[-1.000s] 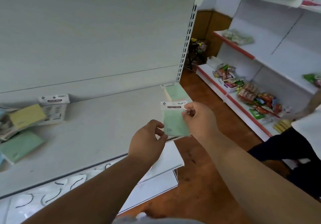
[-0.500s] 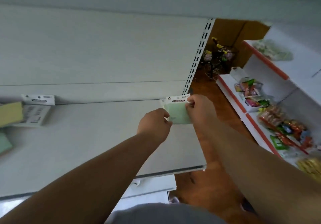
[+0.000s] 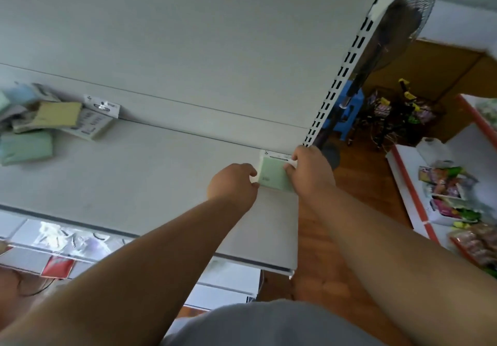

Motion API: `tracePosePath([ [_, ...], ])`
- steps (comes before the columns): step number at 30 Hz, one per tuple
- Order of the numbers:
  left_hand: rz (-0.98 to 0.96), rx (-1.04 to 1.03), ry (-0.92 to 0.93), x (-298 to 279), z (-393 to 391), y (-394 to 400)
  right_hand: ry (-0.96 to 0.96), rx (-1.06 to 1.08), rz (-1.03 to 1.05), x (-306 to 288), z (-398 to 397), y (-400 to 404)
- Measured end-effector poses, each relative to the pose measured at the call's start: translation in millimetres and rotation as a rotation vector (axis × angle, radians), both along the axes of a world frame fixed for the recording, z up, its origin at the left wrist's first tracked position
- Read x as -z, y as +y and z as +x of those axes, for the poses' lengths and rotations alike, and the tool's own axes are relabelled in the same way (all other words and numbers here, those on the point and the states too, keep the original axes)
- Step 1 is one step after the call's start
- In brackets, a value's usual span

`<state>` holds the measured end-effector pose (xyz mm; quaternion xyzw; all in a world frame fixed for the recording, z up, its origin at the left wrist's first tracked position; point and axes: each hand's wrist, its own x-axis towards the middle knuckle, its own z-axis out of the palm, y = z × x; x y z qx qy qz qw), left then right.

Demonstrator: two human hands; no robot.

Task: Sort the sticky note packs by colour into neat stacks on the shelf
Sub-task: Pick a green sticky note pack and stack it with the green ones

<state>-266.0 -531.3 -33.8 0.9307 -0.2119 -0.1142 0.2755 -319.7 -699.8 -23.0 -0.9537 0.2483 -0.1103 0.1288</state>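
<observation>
A green sticky note pack is grasped by the left hand and right hand at the shelf's back right corner. Mixed packs are heaped at its back left edge

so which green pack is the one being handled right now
The green pack at the shelf's far right corner, held between the left hand and right hand. The other green pack lies untouched in the loose pile at far left.

head view, close, down onto shelf
</observation>
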Motion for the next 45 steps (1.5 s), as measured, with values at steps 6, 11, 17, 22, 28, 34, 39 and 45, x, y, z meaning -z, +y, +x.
tracePosePath([
  [6,-0.103,-0.062,-0.045,-2,-14,42,-0.131,-0.231,-0.062,-11,2,48],
  [11,-0.112,-0.149,-0.042,2,6,129,-0.201,-0.327,0.02,-17,31,131],
  [17,-0.086,-0.263,-0.098,2,45,283,-0.215,-0.418,0.17,-16,81,280],
  [22,-0.016,-0.348,-0.083,-6,86,393,-0.169,-0.524,0.275,-12,128,395],
  [28,-0.101,-0.395,-0.059,-6,138,436,-0.067,-0.351,0.453,-6,194,434],
  [34,-0.213,-0.489,0.207,1,198,417,0.051,-0.172,0.685,5,259,431],
  [39,-0.371,-0.657,0.35,-2,223,423,0.072,0.091,1.071,12,279,437],
  [45,-0.559,-0.507,0.529,-5,209,440,0.016,0.072,1.069,6,264,433],
])
